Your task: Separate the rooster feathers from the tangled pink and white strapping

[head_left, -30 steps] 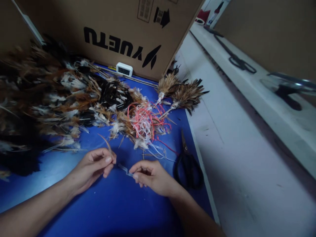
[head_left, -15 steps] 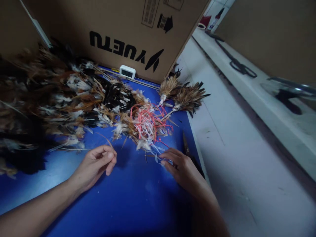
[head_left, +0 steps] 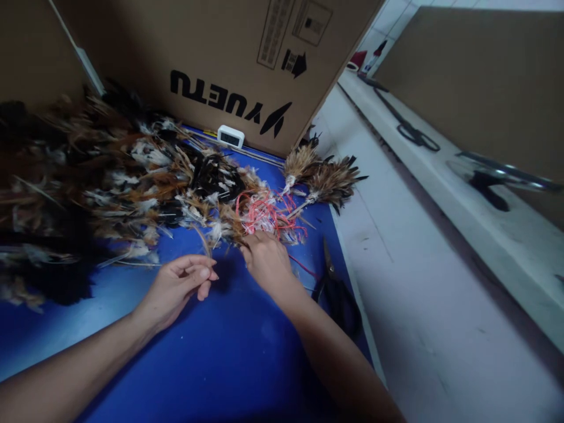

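Observation:
My left hand is closed in a pinch over the blue table, and a thin brown feather sticks up from its fingers. Farther right, my right hand reaches palm down to the near edge of a tangle of red and white strings. Its fingertips go in among brown and white feathers, so whether they grip anything is hidden. Loose brown, black and white feathers lie in a big heap to the left. Just behind the strings rest two tied feather bundles.
Black-handled scissors lie by the table's right edge. A large cardboard box stands at the back, with a small white digital display before it. On a ledge to the right rests another pair of scissors.
My right hand has left the pale strips by the scissors and moved left and forward to the feathers beside the strings. My left hand still pinches its feather. The view has shifted slightly.

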The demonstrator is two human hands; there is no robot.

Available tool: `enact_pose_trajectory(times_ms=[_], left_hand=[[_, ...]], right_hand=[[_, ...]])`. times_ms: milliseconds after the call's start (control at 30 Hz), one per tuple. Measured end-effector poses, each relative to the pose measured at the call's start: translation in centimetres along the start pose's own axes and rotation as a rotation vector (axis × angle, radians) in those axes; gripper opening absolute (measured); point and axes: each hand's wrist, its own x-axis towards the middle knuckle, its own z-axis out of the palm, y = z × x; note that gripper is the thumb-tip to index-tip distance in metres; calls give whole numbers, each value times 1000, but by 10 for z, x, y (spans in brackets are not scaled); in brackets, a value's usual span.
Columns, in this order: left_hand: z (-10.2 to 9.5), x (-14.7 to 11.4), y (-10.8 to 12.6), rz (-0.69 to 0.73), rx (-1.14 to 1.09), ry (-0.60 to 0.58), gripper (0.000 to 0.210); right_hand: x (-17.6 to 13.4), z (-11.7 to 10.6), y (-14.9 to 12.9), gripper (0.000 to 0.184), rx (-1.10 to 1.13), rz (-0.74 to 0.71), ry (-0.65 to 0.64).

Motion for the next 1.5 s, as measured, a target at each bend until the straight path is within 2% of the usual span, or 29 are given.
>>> enact_pose_trajectory(times_ms=[133,200,333,467,633,767,867,1000,1167,1300,1500], left_hand=[[0,1,2,7,-1,13,26],[0,1,2,6,3,13,27],[2,0,2,26,19,7,24],[3,1,2,46,37,4,21],[-1,-1,-1,162,108,-39,14],[-4,-1,-4,287,215,-73,9],[-5,-2,-4,307,266,-84,9],[-6,0,-6,303,227,-82,7],[-6,1,-6,261,208,-32,8],[-6,1,-5,271,214,-8,9],[-6,4,-6,300,225,-15,9]], right_hand=[[8,6,2,15,20,29,-63],[6,5,5,15,73,25,-37],[-4,-9,12,12,334,13,57],[-16,-27,16,8,615,47,56],[-23,-36,15,9,714,16,39],[-22,-31,14,18,723,-34,-14],[-19,-25,12,18,678,-64,-12],[-13,-15,10,16,662,-51,-11],[-8,-7,15,14,757,-18,41],[-5,-6,22,11,876,60,85],[-2,-4,24,8,1046,142,83]])
